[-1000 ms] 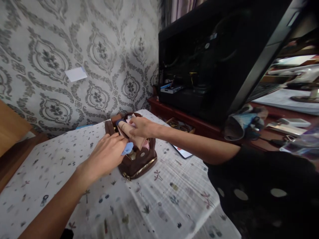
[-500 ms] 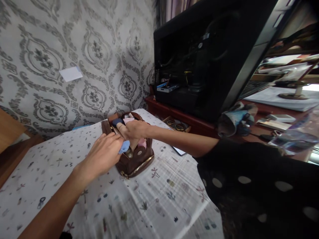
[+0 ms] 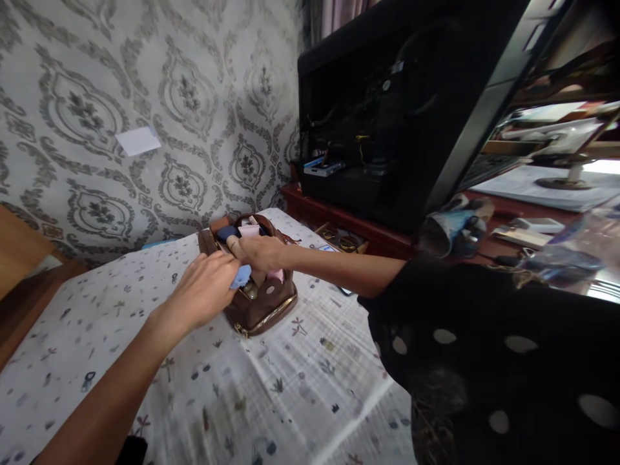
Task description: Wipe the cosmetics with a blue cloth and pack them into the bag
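An open brown handbag (image 3: 259,316) with a gold zipper lies on the patterned cloth, packed with small items. My left hand (image 3: 208,284) is closed at the bag's near left side, with a soft light-blue piece (image 3: 241,277) at its fingertips; its kind is unclear. My right hand (image 3: 261,252) reaches over the bag's opening, fingers bent down among the contents and mostly hidden. Around it show a dark blue round item (image 3: 226,232), a pale pink item (image 3: 248,230) and another pink item (image 3: 275,276). What the right fingers grip is hidden.
A white printed cloth (image 3: 290,394) covers the surface. A large black television (image 3: 368,129) seen from behind stands on a red-brown cabinet at right. By its edge are a small box with glasses (image 3: 346,240) and a phone (image 3: 345,290). A blue-grey cup-like holder (image 3: 443,234) stands further right.
The view has shifted slightly. My right arm has drawn a little left and up, and both hands stay at the bag. The light-blue piece remains at my left fingertips.
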